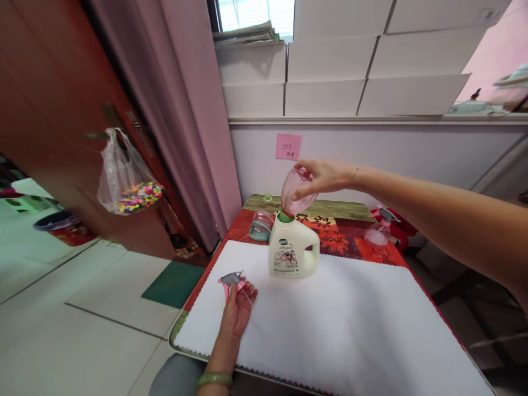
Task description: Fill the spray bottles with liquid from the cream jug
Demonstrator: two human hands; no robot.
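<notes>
My right hand [324, 175] holds a clear pink bottle [295, 192] upside down, its mouth set over the green neck of a white detergent jug [292, 248]. The jug stands upright on a white cloth [338, 324] near the table's far side. My left hand [237, 309] rests on the cloth at the near left and grips a pink and grey spray nozzle [231, 279], with its thin tube trailing by the fingers. A green bangle circles that wrist.
A teal spray bottle [259, 226] lies behind the jug on the left; a pink spray bottle [378, 231] stands at the right. A bag of coloured beads [132, 190] hangs on the brown door. White boxes [350, 60] stack along the sill.
</notes>
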